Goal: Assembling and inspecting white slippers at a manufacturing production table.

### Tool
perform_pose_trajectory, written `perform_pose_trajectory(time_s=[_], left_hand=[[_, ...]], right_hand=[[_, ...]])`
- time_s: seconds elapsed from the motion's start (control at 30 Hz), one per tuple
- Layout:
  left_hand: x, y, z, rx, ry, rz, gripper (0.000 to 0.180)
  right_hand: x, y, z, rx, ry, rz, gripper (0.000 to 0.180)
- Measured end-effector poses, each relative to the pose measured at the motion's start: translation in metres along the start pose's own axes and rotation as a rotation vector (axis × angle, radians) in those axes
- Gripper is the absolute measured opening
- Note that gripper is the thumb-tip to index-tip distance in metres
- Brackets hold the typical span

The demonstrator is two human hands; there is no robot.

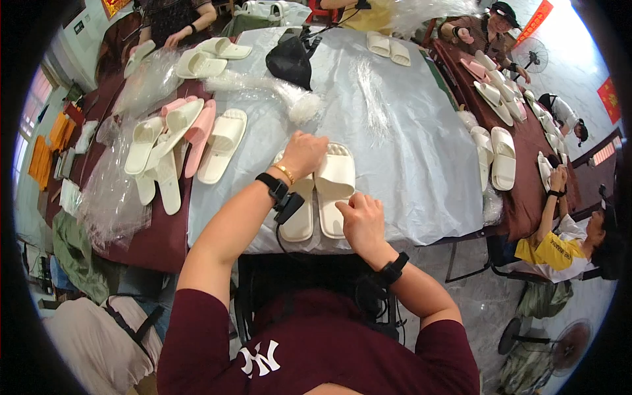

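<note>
A pair of cream slide slippers lies in front of me on the grey-white plastic sheet, toes pointing away. My left hand (304, 154) is closed above the strap of the left slipper (298, 220), hiding much of its upper part. Beside the heel half of the right slipper (337, 178) is my right hand (364, 220), thumb and fingers drawn together. Whatever either hand pinches is too small or hidden to make out. Thin clear strands (372, 99) lie loose beyond the pair. A thicker bundle of clear strands (303, 105) rests to their left.
Cream and pink slippers (199, 135) are heaped at the left beside crumpled clear plastic (108, 191). More slippers (503, 158) stand on the right-hand table. A black pouch-like object (289, 62) and another pair (388, 48) lie farther back. Several people work around the tables.
</note>
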State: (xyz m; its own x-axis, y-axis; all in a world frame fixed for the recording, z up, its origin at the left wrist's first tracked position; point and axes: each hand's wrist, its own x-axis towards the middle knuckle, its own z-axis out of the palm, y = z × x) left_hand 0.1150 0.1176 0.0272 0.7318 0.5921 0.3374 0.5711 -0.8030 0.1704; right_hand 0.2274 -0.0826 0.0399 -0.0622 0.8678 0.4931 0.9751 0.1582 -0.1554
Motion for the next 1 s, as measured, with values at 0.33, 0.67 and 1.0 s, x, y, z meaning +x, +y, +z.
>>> perform_pose_trajectory(time_s=[0.33,0.67,1.0], left_hand=[[-0.007,0.009,-0.002,-0.382,0.173,0.106,0.012],[-0.005,-0.004,0.019,-0.682,-0.163,-0.173,0.020],[0.002,-0.012,0.016,-0.916,-0.467,-0.373,0.019]], right_hand=[[-0.008,-0.025,0.017,0.284,-0.069,-0.043,0.017],[-0.011,0.002,0.036,0.377,-0.147,-0.016,0.016],[-0.009,0.016,0.053,0.415,-0.015,-0.106,0.012]])
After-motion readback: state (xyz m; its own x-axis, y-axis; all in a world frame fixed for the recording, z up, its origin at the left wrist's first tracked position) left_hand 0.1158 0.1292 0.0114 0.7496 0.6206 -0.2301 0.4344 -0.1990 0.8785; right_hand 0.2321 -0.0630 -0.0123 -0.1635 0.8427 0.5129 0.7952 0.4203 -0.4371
